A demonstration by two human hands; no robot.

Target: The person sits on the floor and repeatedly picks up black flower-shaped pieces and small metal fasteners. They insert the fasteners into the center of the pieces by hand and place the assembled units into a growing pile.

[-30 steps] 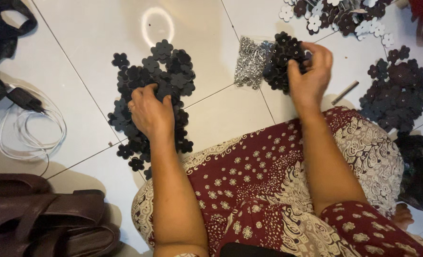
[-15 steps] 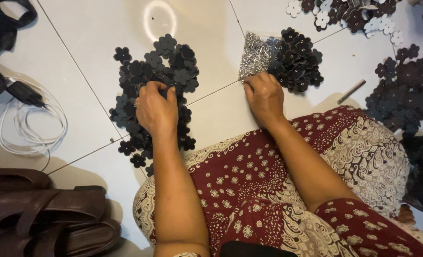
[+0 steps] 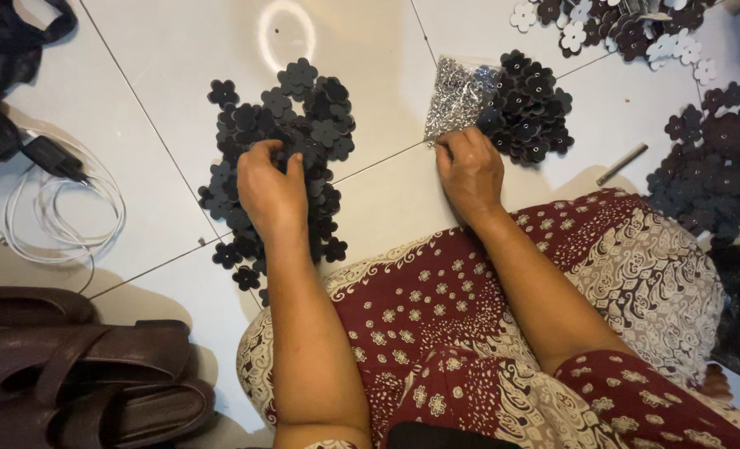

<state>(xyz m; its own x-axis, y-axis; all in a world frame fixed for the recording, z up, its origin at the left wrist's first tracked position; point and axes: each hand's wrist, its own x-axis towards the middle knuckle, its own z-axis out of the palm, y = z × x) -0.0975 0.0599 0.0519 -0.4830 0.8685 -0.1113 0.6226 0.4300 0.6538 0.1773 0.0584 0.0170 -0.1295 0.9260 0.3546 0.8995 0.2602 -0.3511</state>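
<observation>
White tiled floor (image 3: 170,100), person seated, patterned maroon skirt (image 3: 503,333) over the lap. Left hand (image 3: 272,193) palm down on a heap of black flower-shaped cutouts (image 3: 303,108), fingers curled into the pieces; cannot tell whether one is pinched. Right hand (image 3: 470,170) at the lower edge of a clear bag of small silver parts (image 3: 457,96), fingertips touching it, grip narrow. Second black pile (image 3: 534,104) at 2 o'clock of that hand. White cable (image 3: 62,216) at 9 o'clock; brown sandals (image 3: 79,374) at 7.

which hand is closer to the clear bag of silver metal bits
Right. The right hand has its fingertips at the lower edge of the bag of silver bits; the left hand rests on the pile of black flower pieces, apart from it.
</observation>
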